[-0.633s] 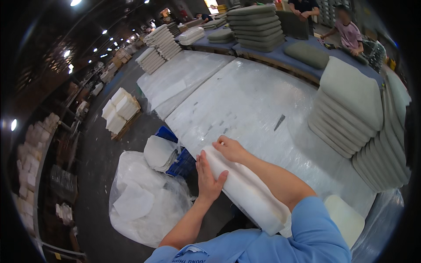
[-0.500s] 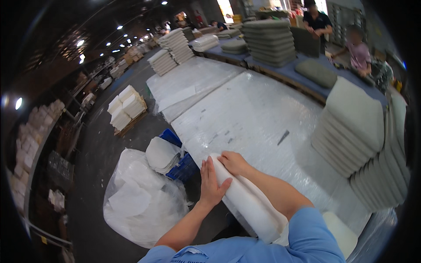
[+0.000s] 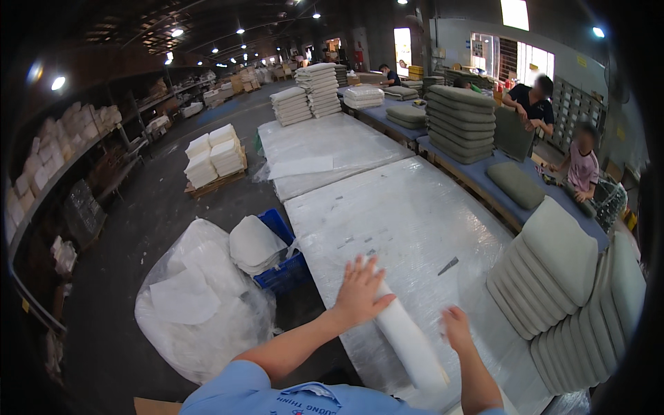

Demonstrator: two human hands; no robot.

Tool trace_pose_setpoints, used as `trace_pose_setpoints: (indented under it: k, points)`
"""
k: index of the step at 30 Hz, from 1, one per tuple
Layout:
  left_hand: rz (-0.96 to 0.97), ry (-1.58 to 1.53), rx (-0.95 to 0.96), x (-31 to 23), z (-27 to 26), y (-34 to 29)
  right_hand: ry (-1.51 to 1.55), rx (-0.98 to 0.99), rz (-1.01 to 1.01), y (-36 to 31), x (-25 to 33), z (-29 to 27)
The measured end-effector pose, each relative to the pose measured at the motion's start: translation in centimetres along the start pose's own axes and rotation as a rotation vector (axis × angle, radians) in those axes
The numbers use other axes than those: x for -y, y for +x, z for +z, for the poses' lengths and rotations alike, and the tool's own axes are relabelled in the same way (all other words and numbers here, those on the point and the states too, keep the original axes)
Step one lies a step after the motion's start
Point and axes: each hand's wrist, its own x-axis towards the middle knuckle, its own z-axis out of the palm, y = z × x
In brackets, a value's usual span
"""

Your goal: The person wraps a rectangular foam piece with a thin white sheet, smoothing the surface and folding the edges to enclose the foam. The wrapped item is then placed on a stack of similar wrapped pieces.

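A thick white roll of soft sheet material [image 3: 409,342] lies lengthwise along the near left side of a plastic-covered table [image 3: 408,214]. My left hand [image 3: 358,294] lies flat over the far end of this roll, fingers stretched out. Off to the right of the roll, above the tabletop, is my right hand [image 3: 456,328]; it does not touch the roll. Motion smears its fingers, so I cannot tell whether they are open or closed.
Stacked grey-green cushions [image 3: 539,270] stand at the table's right edge. On the floor at left are a big clear bag of white material [image 3: 200,325] and a blue crate [image 3: 287,273] with white sheets. Two people work behind a blue bench [image 3: 477,169].
My right hand has let go of the roll and moved right. The left hand has shifted onto its top with fingers spread. The roll looks tighter and my view has tilted up.
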Motion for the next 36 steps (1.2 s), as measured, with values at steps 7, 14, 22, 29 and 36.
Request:
trace_pose_setpoints:
  k: [7,14,22,29,36]
  points:
    - [0.385,-0.213,0.410,-4.4,0.5,2.4,0.573,-0.809,0.078,-21.1,-12.2,-8.4]
    - [0.542,-0.244,0.443,-8.6,4.2,9.4,0.805,-1.382,-0.108,-40.8,-31.7,2.5]
    - [0.728,-0.404,0.459,-8.7,0.5,8.8,1.169,-1.452,0.570,-47.0,-32.2,19.2]
    - [0.658,-0.021,0.508,-11.5,0.7,5.3,0.645,-1.636,0.623,-52.9,-37.1,12.2]
    - [0.612,0.130,0.632,-12.5,0.9,4.3,-0.283,-1.714,0.638,-61.6,-42.5,-11.1]
